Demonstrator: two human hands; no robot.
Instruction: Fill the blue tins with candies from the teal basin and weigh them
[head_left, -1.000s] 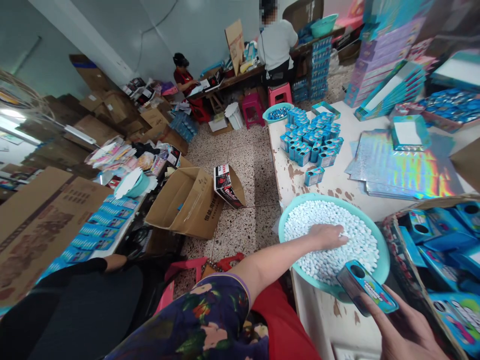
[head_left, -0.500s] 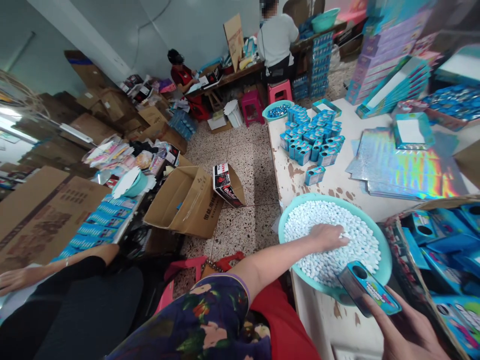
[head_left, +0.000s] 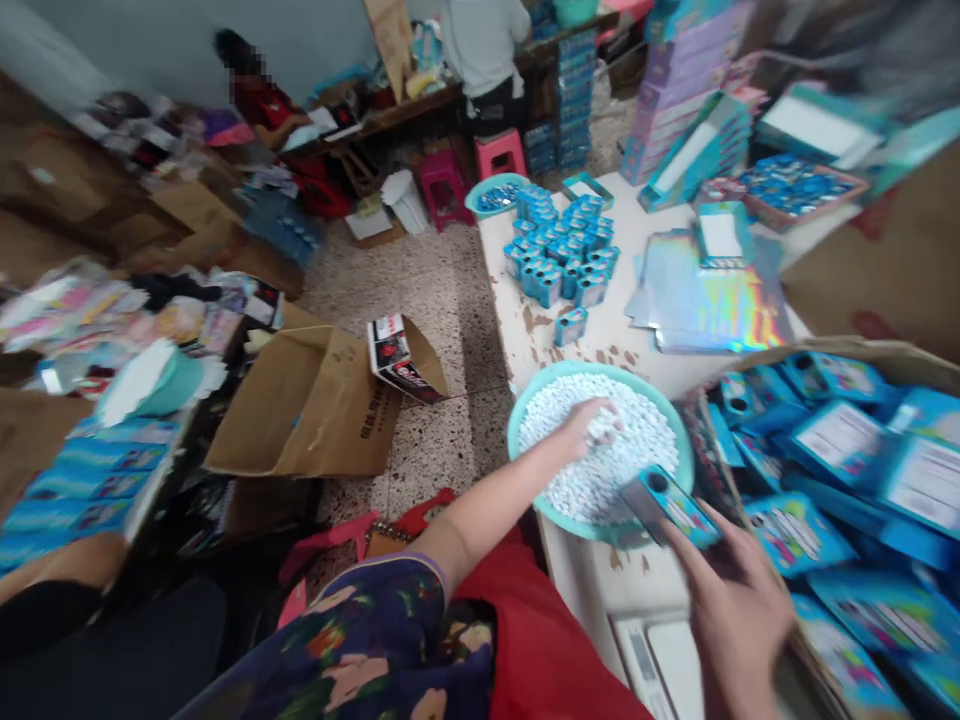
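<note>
A teal basin full of small white pellets stands on the worn white table. My left hand is in the pellets near the basin's middle, its fingers curled around some of them. At the basin's lower right edge, my right hand grips a small blue box between thumb and fingers. The box is tilted, with a dark round hole on its upper face.
Many small blue boxes stand farther back on the table, beside shiny sheets. A carton of blue boxes is at the right, a white device in front. Cartons, stools and other people are around.
The view has shifted right, so the table and basin appear farther left. My left hand has lifted slightly and its fingers have curled around pellets. My right hand still holds the box by the basin.
</note>
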